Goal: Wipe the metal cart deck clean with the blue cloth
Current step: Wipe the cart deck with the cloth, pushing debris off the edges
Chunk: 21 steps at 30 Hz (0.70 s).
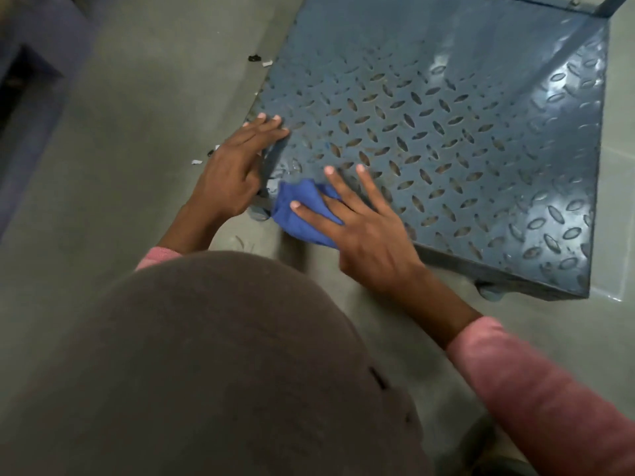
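Observation:
The metal cart deck [446, 132] is a blue-grey diamond-tread plate low over the floor, filling the upper right. A crumpled blue cloth [302, 214] lies on its near left corner, partly hanging over the edge. My right hand [360, 231] presses flat on the cloth with fingers spread, the fingertips reaching onto bare deck. My left hand [237, 166] grips the deck's left edge near that corner, fingers on top of the plate and thumb hidden below.
The grey floor [137, 166] surrounds the cart, with small scraps of debris [257, 60] by its left edge. One caster [491, 292] shows under the near right side. A handle post [608, 5] rises at the far right corner. My knee [206, 355] fills the foreground.

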### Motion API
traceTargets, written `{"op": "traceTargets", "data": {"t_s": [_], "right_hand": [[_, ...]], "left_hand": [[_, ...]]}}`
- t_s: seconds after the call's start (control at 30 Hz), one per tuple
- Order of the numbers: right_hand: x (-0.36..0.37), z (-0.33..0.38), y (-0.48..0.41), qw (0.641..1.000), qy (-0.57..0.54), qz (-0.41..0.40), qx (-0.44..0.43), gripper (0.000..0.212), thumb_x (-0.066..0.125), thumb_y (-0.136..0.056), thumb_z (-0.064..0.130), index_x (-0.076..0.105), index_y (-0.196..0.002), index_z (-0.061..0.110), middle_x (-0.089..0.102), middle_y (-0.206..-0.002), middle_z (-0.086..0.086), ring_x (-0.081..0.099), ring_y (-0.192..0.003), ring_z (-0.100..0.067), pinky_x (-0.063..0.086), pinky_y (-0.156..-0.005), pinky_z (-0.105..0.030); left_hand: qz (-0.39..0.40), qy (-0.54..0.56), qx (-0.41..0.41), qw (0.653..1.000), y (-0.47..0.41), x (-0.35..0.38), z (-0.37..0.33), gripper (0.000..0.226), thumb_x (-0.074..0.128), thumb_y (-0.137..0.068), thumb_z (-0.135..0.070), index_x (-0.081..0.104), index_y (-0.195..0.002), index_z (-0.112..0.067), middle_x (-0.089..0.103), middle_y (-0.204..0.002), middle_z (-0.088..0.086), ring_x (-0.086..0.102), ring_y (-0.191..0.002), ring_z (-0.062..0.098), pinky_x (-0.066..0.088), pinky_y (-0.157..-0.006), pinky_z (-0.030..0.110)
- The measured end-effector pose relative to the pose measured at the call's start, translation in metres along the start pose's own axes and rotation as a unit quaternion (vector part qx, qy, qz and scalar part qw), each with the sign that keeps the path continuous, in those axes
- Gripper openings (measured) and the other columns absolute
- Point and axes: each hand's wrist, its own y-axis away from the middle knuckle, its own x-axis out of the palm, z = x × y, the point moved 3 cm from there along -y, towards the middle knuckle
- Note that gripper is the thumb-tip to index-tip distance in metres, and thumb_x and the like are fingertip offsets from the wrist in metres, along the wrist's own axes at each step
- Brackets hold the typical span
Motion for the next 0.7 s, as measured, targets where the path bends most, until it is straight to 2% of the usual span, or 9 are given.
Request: {"op": "traceTargets", "data": {"t_s": [0.13, 0.33, 0.43, 0.5, 0.57, 0.7], "right_hand": [[-0.010, -0.022, 0.036, 1.000, -0.016, 0.000, 0.013, 0.084, 0.048, -0.076, 0.003, 0.033, -0.155, 0.026, 0.040, -0.156, -0.007, 0.018, -0.152, -0.034, 0.011, -0.123, -0.058], [0.003, 0.016, -0.023, 0.995, -0.097, 0.018, 0.021, 0.073, 0.032, -0.083, 0.010, 0.034, -0.155, 0.027, 0.040, -0.156, -0.011, 0.019, -0.152, -0.034, 0.013, -0.124, -0.050], [0.004, 0.013, -0.019, 0.994, -0.103, 0.031, -0.012, 0.077, 0.028, -0.080, 0.008, 0.033, -0.155, 0.027, 0.035, -0.159, -0.008, 0.014, -0.153, -0.033, 0.010, -0.126, -0.047], [0.001, 0.004, -0.004, 0.993, -0.101, 0.042, -0.039, 0.081, 0.034, -0.077, 0.004, 0.031, -0.155, 0.027, 0.025, -0.163, -0.005, 0.007, -0.154, -0.032, 0.005, -0.126, -0.045], [-0.002, -0.005, 0.010, 0.992, -0.113, 0.042, -0.045, 0.086, 0.045, -0.075, 0.000, 0.030, -0.155, 0.028, 0.021, -0.164, -0.003, 0.003, -0.155, -0.030, 0.003, -0.127, -0.044], [0.003, -0.003, -0.004, 0.990, -0.135, 0.035, -0.035, 0.093, 0.064, -0.072, 0.001, 0.032, -0.155, 0.028, 0.029, -0.162, -0.006, 0.006, -0.154, -0.030, 0.010, -0.126, -0.047]], "left_hand": [[-0.003, -0.031, 0.011, 0.999, 0.009, 0.003, 0.002, 0.075, 0.037, -0.078, 0.002, 0.052, -0.151, -0.005, 0.044, -0.162, 0.013, 0.032, -0.156, 0.028, 0.022, -0.129, 0.049], [-0.003, -0.022, 0.016, 1.000, 0.008, 0.004, 0.003, 0.070, 0.037, -0.081, -0.002, 0.053, -0.149, -0.004, 0.045, -0.161, 0.014, 0.035, -0.154, 0.030, 0.024, -0.129, 0.047], [0.033, 0.043, 0.015, 0.998, 0.001, -0.004, 0.019, 0.052, 0.046, -0.099, -0.001, 0.055, -0.149, -0.009, 0.040, -0.164, 0.012, 0.027, -0.158, 0.028, 0.018, -0.131, 0.043], [0.064, 0.086, -0.008, 0.994, -0.009, -0.013, 0.033, 0.044, 0.051, -0.105, -0.014, 0.055, -0.149, -0.014, 0.035, -0.167, 0.012, 0.020, -0.160, 0.027, 0.011, -0.132, 0.040], [0.101, 0.086, 0.001, 0.991, -0.026, -0.020, 0.045, 0.044, 0.053, -0.105, -0.021, 0.055, -0.149, -0.019, 0.030, -0.168, 0.010, 0.015, -0.161, 0.028, 0.006, -0.132, 0.045], [0.158, 0.021, 0.039, 0.986, -0.053, -0.027, 0.066, 0.044, 0.046, -0.110, -0.037, 0.052, -0.153, -0.027, 0.036, -0.166, 0.004, 0.017, -0.161, 0.027, 0.008, -0.131, 0.055]]}}
